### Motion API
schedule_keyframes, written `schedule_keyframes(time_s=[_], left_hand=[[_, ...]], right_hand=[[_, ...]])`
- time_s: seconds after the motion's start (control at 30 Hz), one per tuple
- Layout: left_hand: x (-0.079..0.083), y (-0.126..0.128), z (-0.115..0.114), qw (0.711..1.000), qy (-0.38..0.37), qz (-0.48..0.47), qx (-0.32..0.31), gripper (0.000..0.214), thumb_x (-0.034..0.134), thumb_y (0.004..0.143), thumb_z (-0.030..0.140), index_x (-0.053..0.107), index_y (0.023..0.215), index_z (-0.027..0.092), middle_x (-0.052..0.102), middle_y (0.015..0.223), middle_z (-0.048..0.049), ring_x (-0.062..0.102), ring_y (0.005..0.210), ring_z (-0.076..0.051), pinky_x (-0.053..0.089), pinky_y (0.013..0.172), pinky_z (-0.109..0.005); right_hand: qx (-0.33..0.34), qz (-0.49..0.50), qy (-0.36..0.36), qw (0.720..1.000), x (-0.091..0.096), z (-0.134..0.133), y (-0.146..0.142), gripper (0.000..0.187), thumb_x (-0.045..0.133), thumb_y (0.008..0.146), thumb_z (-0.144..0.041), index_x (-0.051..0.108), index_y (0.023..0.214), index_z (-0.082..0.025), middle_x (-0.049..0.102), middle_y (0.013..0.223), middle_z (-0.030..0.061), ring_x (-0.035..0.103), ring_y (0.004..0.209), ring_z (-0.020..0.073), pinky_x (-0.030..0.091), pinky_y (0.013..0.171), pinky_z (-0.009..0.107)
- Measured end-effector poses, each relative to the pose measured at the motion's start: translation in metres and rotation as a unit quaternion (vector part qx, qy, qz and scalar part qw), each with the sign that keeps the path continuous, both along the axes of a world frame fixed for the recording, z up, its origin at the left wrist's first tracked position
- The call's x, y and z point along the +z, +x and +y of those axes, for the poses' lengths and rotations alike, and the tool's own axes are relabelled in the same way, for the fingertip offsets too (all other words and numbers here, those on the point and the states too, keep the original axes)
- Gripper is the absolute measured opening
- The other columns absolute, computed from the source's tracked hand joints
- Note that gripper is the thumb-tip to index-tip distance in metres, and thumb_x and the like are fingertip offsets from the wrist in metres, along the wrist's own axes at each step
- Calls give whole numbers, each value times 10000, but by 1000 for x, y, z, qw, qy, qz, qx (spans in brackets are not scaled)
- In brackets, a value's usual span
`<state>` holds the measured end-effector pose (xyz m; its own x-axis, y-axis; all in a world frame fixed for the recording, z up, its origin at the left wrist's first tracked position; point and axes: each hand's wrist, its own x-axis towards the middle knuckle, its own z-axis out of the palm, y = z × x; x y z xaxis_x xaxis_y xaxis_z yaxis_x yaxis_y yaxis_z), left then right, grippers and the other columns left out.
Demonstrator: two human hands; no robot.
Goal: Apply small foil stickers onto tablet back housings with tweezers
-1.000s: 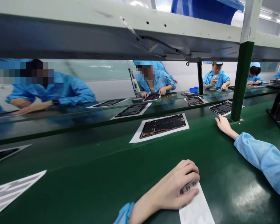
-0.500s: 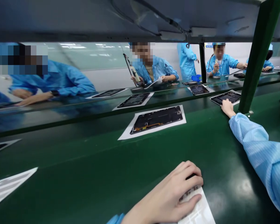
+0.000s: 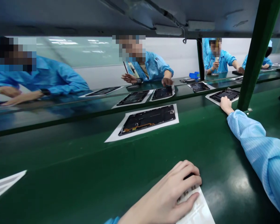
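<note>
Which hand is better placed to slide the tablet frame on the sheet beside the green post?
Right: the right hand rests at the near edge of the white sheet under that tablet frame, while the left hand sits well back on another white sheet.

Nothing legible anywhere: no readable word, brand or number. Only dark printed marks (image 3: 186, 193), too blurred to read, on the white paper sheet (image 3: 197, 210) under the left hand (image 3: 164, 194) at the near edge of the bench (image 3: 212, 146), plus equally unreadable grey bands on another sheet (image 3: 4, 185) toward the bench's left edge.
</note>
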<state>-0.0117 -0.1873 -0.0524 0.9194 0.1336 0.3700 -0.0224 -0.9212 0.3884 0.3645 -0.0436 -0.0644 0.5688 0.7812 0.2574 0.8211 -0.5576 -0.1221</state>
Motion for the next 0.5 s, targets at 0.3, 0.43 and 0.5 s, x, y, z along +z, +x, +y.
schedule_keyframes(time_s=[0.3, 0.43, 0.5], left_hand=[[1, 1, -1, 1000, -1, 4, 0, 144, 505, 901, 98, 575, 968, 205, 643, 974, -75, 587, 887, -208, 489, 775, -317], [-2, 5, 1, 1000, 2, 3, 5, 142, 495, 895, 106, 582, 956, 201, 640, 962, -81, 583, 875, -212, 485, 769, -327], [-3, 6, 1, 1000, 7, -2, 5, 146, 488, 887, 106, 580, 952, 199, 634, 950, -75, 578, 858, -205, 479, 759, -323]], right_hand=[[54, 20, -33, 998, 10, 8, -14, 362, 649, 997, -346, 605, 1301, -155, 605, 1333, 121, 639, 1138, 270, 560, 947, 480], [79, 29, -45, 995, 18, 4, -25, 350, 653, 996, -325, 608, 1300, -157, 610, 1327, 118, 637, 1145, 272, 556, 956, 485], [97, 35, -47, 994, 25, -1, -34, 346, 657, 994, -323, 611, 1294, -155, 614, 1319, 117, 640, 1139, 270, 558, 953, 482]])
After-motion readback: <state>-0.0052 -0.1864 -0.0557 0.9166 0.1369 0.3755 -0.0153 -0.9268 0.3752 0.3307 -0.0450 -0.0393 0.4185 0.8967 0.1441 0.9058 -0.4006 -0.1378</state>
